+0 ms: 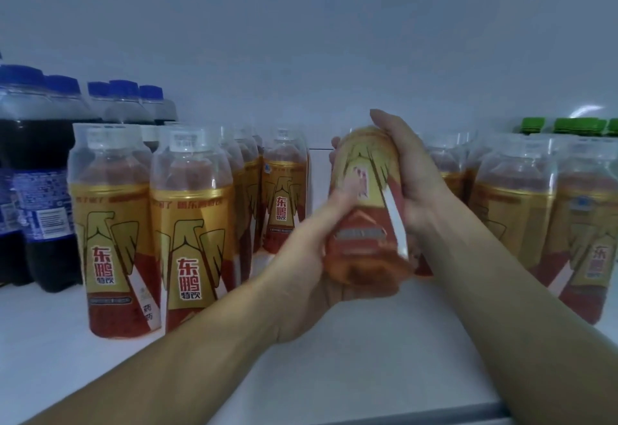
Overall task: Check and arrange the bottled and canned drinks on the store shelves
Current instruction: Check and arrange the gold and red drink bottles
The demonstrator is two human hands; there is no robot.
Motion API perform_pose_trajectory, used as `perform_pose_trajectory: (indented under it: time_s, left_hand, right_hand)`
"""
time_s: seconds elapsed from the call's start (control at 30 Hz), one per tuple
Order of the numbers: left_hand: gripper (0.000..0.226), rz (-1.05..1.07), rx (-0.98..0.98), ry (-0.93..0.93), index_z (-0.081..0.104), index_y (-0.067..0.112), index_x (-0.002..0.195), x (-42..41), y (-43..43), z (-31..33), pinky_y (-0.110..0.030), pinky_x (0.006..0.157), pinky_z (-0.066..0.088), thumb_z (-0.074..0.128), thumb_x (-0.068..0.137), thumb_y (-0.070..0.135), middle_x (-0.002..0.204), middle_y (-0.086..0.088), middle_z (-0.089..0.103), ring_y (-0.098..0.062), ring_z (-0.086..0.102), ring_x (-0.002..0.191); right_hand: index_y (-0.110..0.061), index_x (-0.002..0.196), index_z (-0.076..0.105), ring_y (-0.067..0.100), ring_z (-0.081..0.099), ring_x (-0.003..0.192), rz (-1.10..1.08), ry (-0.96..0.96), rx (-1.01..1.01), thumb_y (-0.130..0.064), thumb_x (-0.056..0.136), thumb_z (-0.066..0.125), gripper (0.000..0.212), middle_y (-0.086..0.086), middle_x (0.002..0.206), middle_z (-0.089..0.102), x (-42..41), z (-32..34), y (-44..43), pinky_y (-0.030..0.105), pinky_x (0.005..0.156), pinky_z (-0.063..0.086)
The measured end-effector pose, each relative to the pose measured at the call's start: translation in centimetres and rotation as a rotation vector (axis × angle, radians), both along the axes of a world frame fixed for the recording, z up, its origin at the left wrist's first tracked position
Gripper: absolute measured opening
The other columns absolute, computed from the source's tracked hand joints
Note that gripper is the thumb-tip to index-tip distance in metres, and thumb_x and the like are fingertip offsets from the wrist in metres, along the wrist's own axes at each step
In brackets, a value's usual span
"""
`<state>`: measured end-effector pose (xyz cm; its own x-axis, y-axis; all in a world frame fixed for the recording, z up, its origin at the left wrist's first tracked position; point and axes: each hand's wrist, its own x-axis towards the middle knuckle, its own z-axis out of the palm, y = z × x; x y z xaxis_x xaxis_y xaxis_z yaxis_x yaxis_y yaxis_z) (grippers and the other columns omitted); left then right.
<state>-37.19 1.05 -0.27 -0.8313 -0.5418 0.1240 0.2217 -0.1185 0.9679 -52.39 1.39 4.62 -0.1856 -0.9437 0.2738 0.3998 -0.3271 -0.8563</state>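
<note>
A white shelf (pixel 368 357) spreads out below me, with a plain white wall (pixel 301 57) closing it at the back. Its front edge (pixel 434 415) shows as a grey strip at the bottom right, just under my forearms. The open room is a lane down the middle, running from that edge back to the wall, and it widens toward me.

The left rows (pixel 192 224) of gold-and-red drinks bound this lane on one side, standing upright and packed close, several deep. The right rows (pixel 515 210) of the same drink bound the other side and come nearer the front. Past the left rows, at the far left, stands dark cola (pixel 36 164) with blue caps, touching them. Behind the right rows, against the wall, only green caps (pixel 568 125) show.

Both my bare forearms reach in from the bottom, meeting over the lane. Between them I hold one bottle (pixel 368 210) of the gold-and-red drink. It is raised off the shelf and tilted, with its base toward me and its top toward the wall. It looks blurred.

My left hand (pixel 307 267) cups the lower part from below and the left, its thumb (pixel 344 197) lying up across the label. My right hand (pixel 411 174) wraps the upper part from the right, fingers curled over the shoulder and top, hiding the cap. Both hands grip firmly around the bottle, apart from the rows on either side.
</note>
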Motion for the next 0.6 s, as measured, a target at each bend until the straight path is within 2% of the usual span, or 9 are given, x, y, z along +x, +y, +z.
perform_pose_trajectory:
  time_s: [0.07, 0.1, 0.2, 0.27, 0.37, 0.5, 0.6]
  left_hand:
    - [0.058, 0.081, -0.191, -0.114, 0.067, 0.017, 0.115, 0.0, 0.0, -0.3, -0.038, 0.089, 0.058, 0.074, 0.071, 0.055, 0.103, -0.005, 0.077, -0.021, 0.074, 0.096]
    - [0.054, 0.107, -0.25, -0.146, 0.066, 0.021, 0.113, 0.0, 0.0, -0.4, -0.032, 0.089, 0.057, 0.077, 0.069, 0.05, 0.1, 0.001, 0.078, -0.015, 0.074, 0.094]
    - [0.056, 0.229, -0.322, -0.119, 0.063, 0.028, 0.112, -0.2, -0.4, -0.9, -0.01, 0.066, 0.053, 0.087, 0.062, 0.028, 0.093, 0.015, 0.076, 0.003, 0.071, 0.083]
    - [0.058, 0.338, -0.354, -0.097, 0.06, 0.027, 0.114, -0.5, -0.8, -1.2, -0.006, 0.057, 0.049, 0.09, 0.066, 0.013, 0.092, 0.012, 0.075, 0.007, 0.069, 0.078]
    - [0.061, 0.474, -0.386, -0.046, 0.056, 0.029, 0.113, -0.6, -1.6, -1.4, -0.012, 0.059, 0.054, 0.088, 0.068, 0.002, 0.1, 0.009, 0.071, 0.004, 0.068, 0.08]
    - [0.072, 0.553, -0.477, -0.047, 0.052, 0.036, 0.121, -0.4, -2.0, -1.6, -0.028, 0.086, 0.058, 0.09, 0.067, 0.008, 0.11, 0.011, 0.067, 0.0, 0.065, 0.098]
    - [0.072, 0.552, -0.457, -0.021, 0.052, 0.031, 0.124, -0.6, -2.1, -1.6, -0.031, 0.083, 0.06, 0.088, 0.068, 0.004, 0.111, 0.008, 0.068, -0.005, 0.065, 0.1]
  right_hand:
    - [-0.004, 0.113, 0.07, 0.019, 0.066, 0.068, 0.068, -0.015, 0.006, -0.041, 0.078, 0.07, 0.051, 0.011, 0.084, 0.07, 0.5, 0.3, 0.8, 0.03, 0.066, 0.059]
    - [-0.005, 0.115, 0.071, 0.019, 0.066, 0.069, 0.077, 0.024, -0.035, -0.041, 0.08, 0.07, 0.05, 0.012, 0.089, 0.071, 0.4, 0.4, 1.0, 0.03, 0.067, 0.059]
    - [-0.007, 0.115, 0.069, 0.02, 0.069, 0.077, -0.01, 0.227, -0.197, -0.036, 0.081, 0.071, 0.044, 0.011, 0.1, 0.071, 0.6, 0.9, 1.4, 0.034, 0.07, 0.058]
    - [-0.012, 0.11, 0.069, 0.021, 0.071, 0.089, -0.046, 0.318, -0.313, -0.036, 0.077, 0.079, 0.043, 0.01, 0.105, 0.073, 0.5, 0.8, 1.3, 0.035, 0.076, 0.059]
    - [-0.012, 0.111, 0.069, 0.025, 0.069, 0.104, 0.033, 0.401, -0.419, -0.049, 0.058, 0.092, 0.069, 0.012, 0.111, 0.073, 0.3, 0.6, 1.4, 0.037, 0.088, 0.058]
    - [-0.015, 0.109, 0.073, 0.029, 0.065, 0.114, 0.118, 0.488, -0.447, -0.048, 0.056, 0.093, 0.066, 0.014, 0.116, 0.072, 0.1, 0.5, 1.4, 0.041, 0.096, 0.055]
    - [-0.017, 0.109, 0.074, 0.028, 0.065, 0.114, 0.089, 0.508, -0.423, -0.054, 0.054, 0.092, 0.069, 0.013, 0.116, 0.072, 0.1, 0.5, 1.4, 0.04, 0.096, 0.055]
